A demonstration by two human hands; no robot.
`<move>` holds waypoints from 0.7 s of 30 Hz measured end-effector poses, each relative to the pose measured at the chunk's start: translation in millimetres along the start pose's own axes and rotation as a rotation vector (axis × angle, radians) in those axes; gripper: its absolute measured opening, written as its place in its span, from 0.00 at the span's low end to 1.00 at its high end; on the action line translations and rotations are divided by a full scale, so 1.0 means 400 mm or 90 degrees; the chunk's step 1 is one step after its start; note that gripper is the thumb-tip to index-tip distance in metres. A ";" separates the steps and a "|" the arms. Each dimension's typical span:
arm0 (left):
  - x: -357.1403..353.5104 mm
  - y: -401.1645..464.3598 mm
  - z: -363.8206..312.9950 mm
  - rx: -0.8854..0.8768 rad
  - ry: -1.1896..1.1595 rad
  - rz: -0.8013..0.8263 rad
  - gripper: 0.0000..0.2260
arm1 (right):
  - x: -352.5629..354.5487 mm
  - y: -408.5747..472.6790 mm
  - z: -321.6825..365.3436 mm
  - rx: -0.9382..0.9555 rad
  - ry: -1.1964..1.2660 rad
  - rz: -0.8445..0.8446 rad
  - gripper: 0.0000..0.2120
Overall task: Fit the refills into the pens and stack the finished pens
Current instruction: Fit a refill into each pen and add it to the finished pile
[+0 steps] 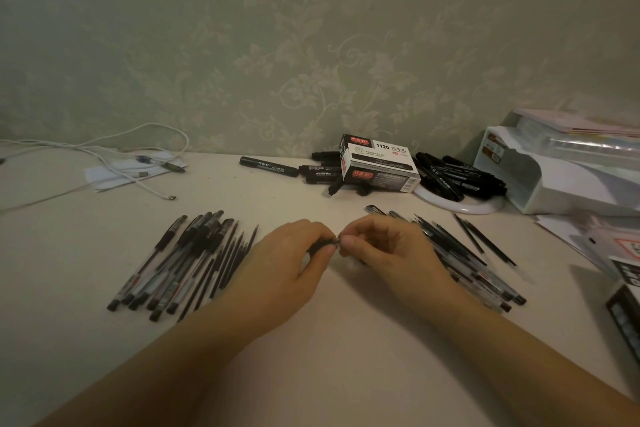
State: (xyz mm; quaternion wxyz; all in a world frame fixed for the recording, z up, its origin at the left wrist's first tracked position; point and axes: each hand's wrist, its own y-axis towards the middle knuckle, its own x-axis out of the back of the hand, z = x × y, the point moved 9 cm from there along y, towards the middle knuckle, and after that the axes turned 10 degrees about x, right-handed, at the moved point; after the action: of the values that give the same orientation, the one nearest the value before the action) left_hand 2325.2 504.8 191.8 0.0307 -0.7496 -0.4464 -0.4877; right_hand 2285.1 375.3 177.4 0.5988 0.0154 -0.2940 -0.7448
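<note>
Pen point(322, 245) is up off the tabletop point(311, 340), held between both hands at centre frame. Only a short dark stretch of it shows between the fingers; that stretch runs roughly left-right, rising slightly toward the right. Our left hand point(287, 260) has its grip curled around the barrel. Our right hand point(384, 246) pinches something small at the pen's right end, tip or refill end, too hidden to tell which. The two grips nearly touch there, so we judge the coming move runs along that left-right axis: right hand pushes or twists in, left hand braces.

Outward: one pile of pens point(180, 263) lies just left of the left hand, another spread point(460, 253) just right of the right hand, with loose refills point(485, 239) beyond. Marker box point(377, 163) sits well back near the wall.
</note>
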 end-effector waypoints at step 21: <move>-0.002 -0.001 -0.010 -0.031 0.030 -0.016 0.07 | -0.003 -0.005 0.021 0.039 -0.145 0.013 0.19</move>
State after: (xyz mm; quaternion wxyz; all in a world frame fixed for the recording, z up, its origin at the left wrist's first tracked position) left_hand 2321.9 502.7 193.1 0.0164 -0.7327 -0.4432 -0.5161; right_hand 2280.4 380.0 183.0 0.5686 -0.0542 -0.3827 -0.7262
